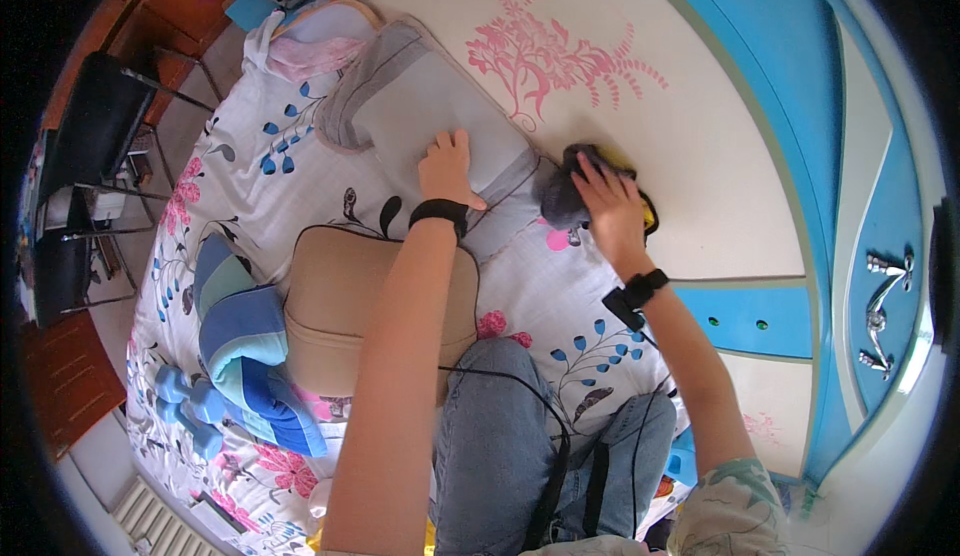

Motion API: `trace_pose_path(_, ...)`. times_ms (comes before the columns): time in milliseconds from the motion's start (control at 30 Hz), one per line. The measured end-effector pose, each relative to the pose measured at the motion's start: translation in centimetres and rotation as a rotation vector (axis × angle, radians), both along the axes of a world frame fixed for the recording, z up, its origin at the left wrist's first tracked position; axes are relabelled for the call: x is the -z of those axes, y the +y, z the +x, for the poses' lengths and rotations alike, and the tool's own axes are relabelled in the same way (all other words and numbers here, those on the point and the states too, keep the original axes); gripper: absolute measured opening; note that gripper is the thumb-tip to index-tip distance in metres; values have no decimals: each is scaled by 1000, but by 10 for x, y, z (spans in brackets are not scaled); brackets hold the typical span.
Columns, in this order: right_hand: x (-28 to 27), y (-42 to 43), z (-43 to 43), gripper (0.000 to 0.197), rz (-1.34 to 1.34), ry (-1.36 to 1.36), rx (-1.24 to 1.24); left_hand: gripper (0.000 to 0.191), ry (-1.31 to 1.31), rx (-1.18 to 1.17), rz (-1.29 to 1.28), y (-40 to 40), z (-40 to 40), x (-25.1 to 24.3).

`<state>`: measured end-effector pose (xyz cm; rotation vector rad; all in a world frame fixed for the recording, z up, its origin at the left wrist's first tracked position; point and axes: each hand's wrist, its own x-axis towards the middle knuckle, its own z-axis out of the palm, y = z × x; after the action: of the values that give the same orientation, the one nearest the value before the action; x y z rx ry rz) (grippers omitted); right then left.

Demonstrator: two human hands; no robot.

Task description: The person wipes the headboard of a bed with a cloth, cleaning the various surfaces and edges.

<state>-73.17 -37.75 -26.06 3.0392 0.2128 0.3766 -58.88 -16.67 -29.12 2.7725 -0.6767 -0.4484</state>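
My left hand (pixel 448 169), with a black band at its wrist, rests spread on a grey pillow (pixel 405 98) lying against the cream panel. To its right, my right hand (pixel 611 199) lies with its fingers over a dark grey and yellow soft item (pixel 566 196) beside the same panel; whether the fingers grip it cannot be told. Below my left hand a tan cushion (pixel 330 278) sits on the floral bedsheet (pixel 247 203), partly behind my left forearm. A folded blue striped cloth (pixel 255 361) lies to the cushion's left.
Two light blue dumbbells (pixel 187 406) lie at the bed's lower left. A pink cloth (pixel 311 57) lies by the pillow's upper left. The cream panel (pixel 675 181) with pink flowers borders the bed on the right. Black chairs (pixel 97 120) stand left of the bed. Black cables cross my lap.
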Motion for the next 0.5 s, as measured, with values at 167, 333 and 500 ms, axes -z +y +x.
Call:
trace_pose_path(167, -79, -5, 55, 54, -110, -115, 64, 92, 60, -54, 11, 9, 5, 0)
trace_pose_path(333, -112, 10, 112, 64, 27, -373, 206, 89, 93, -55, 31, -1, 12, -4)
trace_pose_path(500, -7, 28, 88, 44, -45, 233, -42, 94, 250, -6, 42, -7, 22, -4)
